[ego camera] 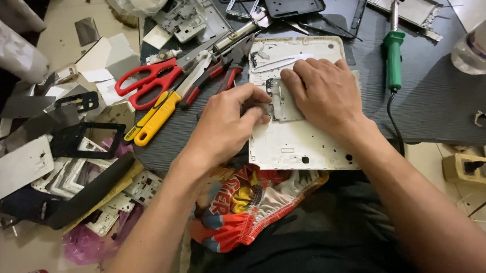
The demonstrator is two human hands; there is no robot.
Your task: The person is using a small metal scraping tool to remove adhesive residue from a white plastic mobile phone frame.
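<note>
A white opened tablet shell [306, 143] lies on the dark table [439, 94] in front of me. My left hand [227, 117] is curled at its left edge, its fingers pinched on a thin metal tool at a small metal part [279, 97] inside the shell. My right hand [322, 91] lies flat on the shell, fingertips pressing beside that same part.
Red-handled scissors [150, 80], a yellow utility knife [159, 116] and red pliers [210, 76] lie left of the shell. A green soldering iron [394, 52] lies to the right, a plastic bottle [484, 42] beyond it. Device frames litter the back and the floor at left.
</note>
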